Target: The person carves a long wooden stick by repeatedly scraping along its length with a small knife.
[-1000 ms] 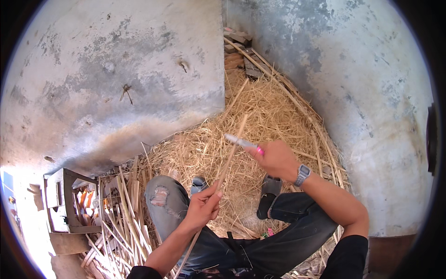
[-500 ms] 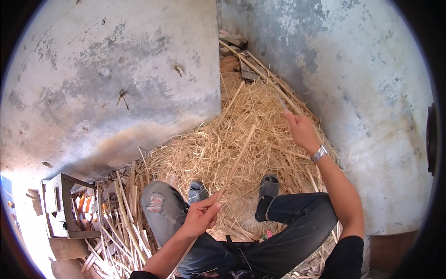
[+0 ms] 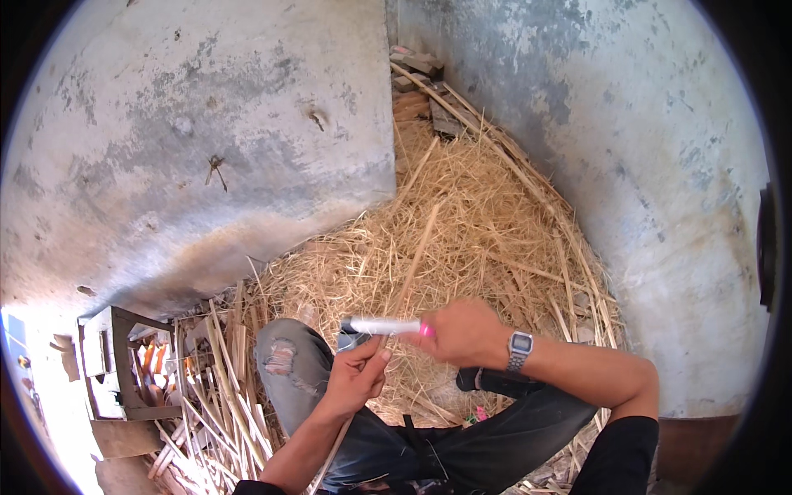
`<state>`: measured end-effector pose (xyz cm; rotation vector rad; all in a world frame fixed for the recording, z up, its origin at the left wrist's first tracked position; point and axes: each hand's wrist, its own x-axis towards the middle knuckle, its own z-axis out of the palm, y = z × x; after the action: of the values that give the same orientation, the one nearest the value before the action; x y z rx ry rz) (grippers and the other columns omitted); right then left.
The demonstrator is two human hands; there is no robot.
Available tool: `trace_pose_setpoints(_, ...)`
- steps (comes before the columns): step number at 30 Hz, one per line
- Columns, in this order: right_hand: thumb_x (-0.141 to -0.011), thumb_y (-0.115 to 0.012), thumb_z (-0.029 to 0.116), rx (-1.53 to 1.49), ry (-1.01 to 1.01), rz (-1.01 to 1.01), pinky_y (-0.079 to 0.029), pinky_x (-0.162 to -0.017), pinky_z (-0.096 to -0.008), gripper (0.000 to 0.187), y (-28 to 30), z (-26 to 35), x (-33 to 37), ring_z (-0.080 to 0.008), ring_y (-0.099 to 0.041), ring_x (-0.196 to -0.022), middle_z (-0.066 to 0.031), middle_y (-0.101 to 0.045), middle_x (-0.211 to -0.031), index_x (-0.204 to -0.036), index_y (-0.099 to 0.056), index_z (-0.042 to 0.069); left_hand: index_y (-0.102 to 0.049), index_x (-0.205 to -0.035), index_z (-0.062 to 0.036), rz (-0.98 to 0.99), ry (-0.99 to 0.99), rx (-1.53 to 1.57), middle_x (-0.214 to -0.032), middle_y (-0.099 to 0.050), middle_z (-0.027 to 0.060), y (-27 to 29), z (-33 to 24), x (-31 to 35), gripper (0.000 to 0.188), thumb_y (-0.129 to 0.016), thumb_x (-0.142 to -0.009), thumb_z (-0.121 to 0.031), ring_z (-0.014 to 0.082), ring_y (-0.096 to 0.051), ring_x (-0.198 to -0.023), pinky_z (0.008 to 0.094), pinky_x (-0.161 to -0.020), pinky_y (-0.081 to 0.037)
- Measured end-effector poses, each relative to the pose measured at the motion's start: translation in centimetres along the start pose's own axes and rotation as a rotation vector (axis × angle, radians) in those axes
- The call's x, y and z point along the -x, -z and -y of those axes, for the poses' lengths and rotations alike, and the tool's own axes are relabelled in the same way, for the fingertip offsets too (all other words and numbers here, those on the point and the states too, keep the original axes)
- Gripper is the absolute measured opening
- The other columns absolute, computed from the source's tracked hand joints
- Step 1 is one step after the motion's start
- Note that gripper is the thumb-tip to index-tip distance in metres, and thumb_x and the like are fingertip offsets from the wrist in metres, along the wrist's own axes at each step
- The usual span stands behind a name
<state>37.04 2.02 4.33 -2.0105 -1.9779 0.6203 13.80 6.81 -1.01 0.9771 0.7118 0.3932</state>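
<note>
My left hand [image 3: 356,381] is closed around a long, thin strip of wood or bamboo [image 3: 422,247]. The strip slants up and away over the shavings, and its near end runs back beneath my left forearm. In my right hand [image 3: 469,334] is a knife with a pink part at its handle; its pale blade [image 3: 384,326], blurred by motion, points left. The blade lies across the strip just beyond my left fingers. Whether its edge touches the strip, I cannot tell. My right fingers hide most of the handle.
Curly shavings [image 3: 470,206] cover the floor ahead, between two worn plaster walls [image 3: 272,107]. Loose strips [image 3: 219,371] are heaped at the left beside a wooden frame [image 3: 124,363]. Bricks [image 3: 417,62] lie in the far corner. My bent legs [image 3: 487,445] are just below my hands.
My right hand has swung from far out at the right back toward me, bringing the knife onto the strip near my left hand. The left hand has barely moved.
</note>
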Motion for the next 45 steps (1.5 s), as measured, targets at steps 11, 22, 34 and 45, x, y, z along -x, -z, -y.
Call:
trace_pose_setpoints(11, -0.099, -0.062, 0.05, -0.407, -0.301, -0.524, -0.025, -0.048, -0.0327, 0.06, 4.9, -9.3, -2.6, -0.0071, -0.029, -0.05, 0.0083, -0.032, -0.054, -0.061, -0.045, 0.007, -0.05, -0.149, -0.0043, 0.072, 0.033, -0.049, -0.062, -0.043, -0.0073, 0.0, 0.8, 0.6, 0.047, -0.06, -0.104, -0.012, 0.0013, -0.036, -0.05, 0.0209, -0.045, -0.029)
trace_pose_setpoints(22, -0.092, -0.067, 0.06, -0.374, -0.117, -0.364, -0.038, -0.046, -0.0371, 0.064, 2.8, -3.3, -2.8, -0.0204, -0.047, -0.045, -0.0062, -0.048, -0.05, -0.063, -0.056, 0.003, -0.05, -0.149, -0.0043, 0.044, 0.016, 0.037, -0.069, -0.048, -0.0078, -0.3, 0.2, 0.4, 0.048, -0.062, -0.103, -0.012, 0.0001, -0.037, -0.054, 0.0195, -0.049, -0.03)
trace_pose_setpoints(34, -0.099, -0.053, 0.056, 0.008, -0.077, -0.035, -0.05, -0.054, -0.0495, 0.06, 1.2, -2.1, -1.6, -0.0401, -0.062, -0.054, -0.0191, -0.058, -0.054, -0.074, -0.069, 0.005, -0.05, -0.146, 0.0049, -0.122, -0.103, -0.177, -0.093, -0.057, -0.009, -0.3, 0.9, 0.9, 0.052, -0.069, -0.098, -0.005, -0.0016, -0.044, -0.077, 0.0146, -0.066, -0.037)
trace_pose_setpoints(45, -0.1, -0.044, 0.062, 0.004, 0.0, 0.182, -0.051, -0.055, -0.0522, 0.069, -0.3, -0.2, -0.5, -0.0413, -0.065, -0.059, -0.0201, -0.064, -0.061, -0.076, -0.071, 0.003, -0.051, -0.142, 0.011, -0.157, -0.232, -0.28, -0.107, -0.063, -0.0037, 0.6, 2.7, 0.1, 0.049, -0.067, -0.097, -0.002, -0.0007, -0.051, -0.087, 0.0157, -0.075, -0.043)
